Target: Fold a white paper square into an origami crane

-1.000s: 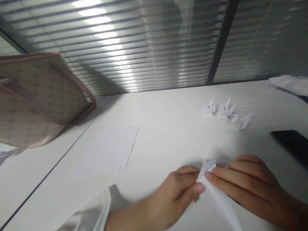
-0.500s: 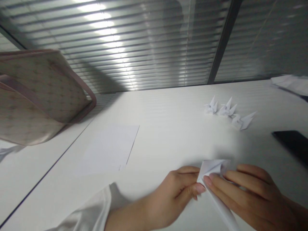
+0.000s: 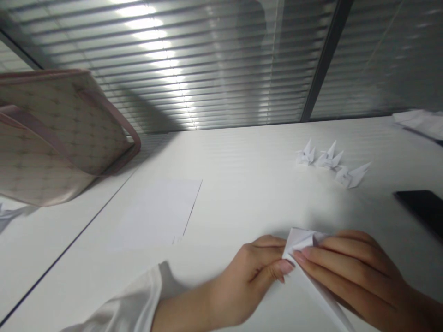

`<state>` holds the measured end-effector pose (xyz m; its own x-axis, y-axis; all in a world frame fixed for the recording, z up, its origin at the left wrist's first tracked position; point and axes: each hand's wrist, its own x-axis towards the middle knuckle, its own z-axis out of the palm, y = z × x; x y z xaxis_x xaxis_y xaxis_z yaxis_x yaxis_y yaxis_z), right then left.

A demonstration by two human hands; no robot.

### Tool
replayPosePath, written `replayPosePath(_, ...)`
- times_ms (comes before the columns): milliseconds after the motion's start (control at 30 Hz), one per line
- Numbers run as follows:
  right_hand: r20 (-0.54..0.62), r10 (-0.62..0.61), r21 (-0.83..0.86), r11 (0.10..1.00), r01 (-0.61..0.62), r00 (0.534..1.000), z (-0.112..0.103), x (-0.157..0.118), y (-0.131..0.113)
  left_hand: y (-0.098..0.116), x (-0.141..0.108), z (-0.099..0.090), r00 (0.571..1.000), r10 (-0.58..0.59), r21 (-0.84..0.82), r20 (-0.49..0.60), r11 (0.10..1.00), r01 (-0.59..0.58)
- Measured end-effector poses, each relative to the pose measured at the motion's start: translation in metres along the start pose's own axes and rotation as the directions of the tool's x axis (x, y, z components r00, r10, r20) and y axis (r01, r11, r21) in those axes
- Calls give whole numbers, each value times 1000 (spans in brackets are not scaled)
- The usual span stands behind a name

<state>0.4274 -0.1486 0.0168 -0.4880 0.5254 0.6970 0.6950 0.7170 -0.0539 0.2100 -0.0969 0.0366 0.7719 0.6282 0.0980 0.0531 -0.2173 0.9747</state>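
A partly folded sheet of white paper (image 3: 300, 239) is between my two hands, low in the head view. My left hand (image 3: 254, 279) pinches its left edge between thumb and fingers. My right hand (image 3: 360, 272) presses its fingertips on the middle of the folds, and its fingers cover the paper's right side. A long flap of the paper runs down under the right hand to the bottom edge of the view. Beyond the hands stand three small folded paper cranes (image 3: 328, 159) in a group.
A stack of white paper sheets (image 3: 155, 212) lies left of centre on the white table (image 3: 242, 184). A pink-trimmed bag (image 3: 62, 138) stands at the left. To the right are a black phone (image 3: 422, 212) and crumpled white paper (image 3: 418, 121). Window blinds (image 3: 207, 69) line the back.
The fingers of my right hand have drawn closer together and moved slightly left over the folded paper, covering its right corner. My left hand keeps its pinch. The view has shifted slightly.
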Motion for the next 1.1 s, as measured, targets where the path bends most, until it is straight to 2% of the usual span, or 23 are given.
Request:
replayPosePath(100,-25,-52,19,998,52,998,1,-1,1,1,-1,-1,1000,14,28,21,1000,-15)
replayPosePath(233,10,-26,64,998,25,1000,2,10,4,1,-1,-3,1000,12,67,-8,998,-11)
replayPosePath(333,19,26,176,984,-29,999,5,20,7,1,0,-3,987,-35,124,-158,991,55)
replayPosePath(433,56,68,255,964,-80,996,7,24,7,0,1,-2,937,-76,164,-341,977,139)
replayPosePath(500,98,104,296,947,-129,990,9,25,6,-1,1,-2,911,-74,172,-405,973,156)
replayPosePath(633,110,196,340,914,-222,974,12,25,3,-3,-1,0,905,-60,193,-420,969,154)
replayPosePath(800,87,262,332,902,-276,961,13,27,3,-6,-7,1,901,-138,68,-411,981,181)
replayPosePath(933,153,326,339,870,-359,933,14,28,3,-4,-6,0,918,-110,135,-382,976,173)
replayPosePath(1000,154,372,343,849,-402,915,16,27,4,-2,-4,-1,901,-134,105,-413,976,193)
replayPosePath(1100,68,406,332,852,-405,911,18,25,5,-2,-1,-1,875,-154,75,-459,975,211)
